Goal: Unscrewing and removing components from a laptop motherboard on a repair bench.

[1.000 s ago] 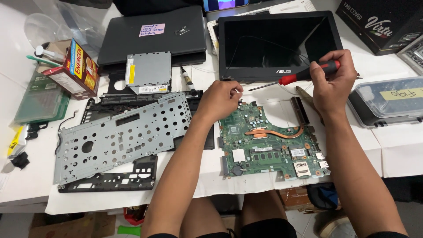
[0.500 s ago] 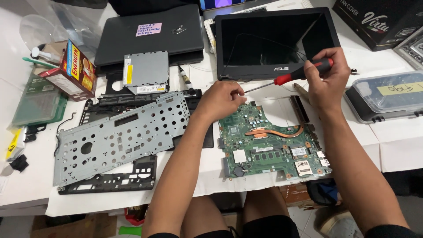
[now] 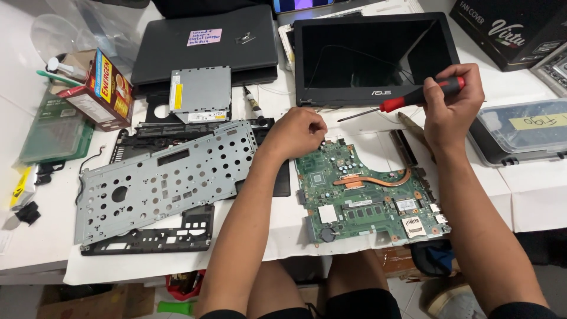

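Your right hand [image 3: 452, 109] has lifted the red-handled screwdriver [image 3: 401, 101] slightly higher above the motherboard [image 3: 369, 195]. Your left hand [image 3: 298, 133] has curled tighter at the motherboard's top left corner.

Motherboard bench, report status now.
Left hand fisted at green motherboard top corner. Right hand grips red-handled screwdriver, tip above board. Nothing blocking.

Green motherboard [image 3: 369, 198] flat on white table; red-handled screwdriver [image 3: 407, 100] aloft, near-level.
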